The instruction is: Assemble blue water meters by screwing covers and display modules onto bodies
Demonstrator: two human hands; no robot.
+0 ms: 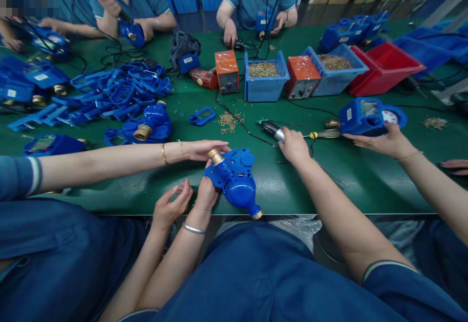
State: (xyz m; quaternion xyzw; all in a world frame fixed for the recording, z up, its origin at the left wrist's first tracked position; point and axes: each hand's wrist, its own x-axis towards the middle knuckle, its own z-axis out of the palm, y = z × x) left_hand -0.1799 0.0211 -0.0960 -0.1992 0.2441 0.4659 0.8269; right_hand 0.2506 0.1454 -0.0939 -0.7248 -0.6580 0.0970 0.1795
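My left hand (206, 193) grips the left edge of a blue meter body (239, 185) with brass ends, tilted above the table's front edge. Part of this hand is hidden under the meter. A co-worker's hand (206, 150) reaches in beside its upper brass end. Another hand (173, 202), with curled fingers, is just left of mine. Further right, my right hand (294, 145) is wrapped round an electric screwdriver (273, 129), its black end pointing up and left. Small loose screws (229, 122) lie beyond the meter, beside a blue frame (203, 116).
Blue frames (124, 85) are piled at the left. Orange boxes (227, 72), blue screw bins (265, 81) and a red bin (387, 68) stand across the green table (204, 200). At right, a co-worker's hand (391, 142) holds another meter (365, 117). Cables cross the table.
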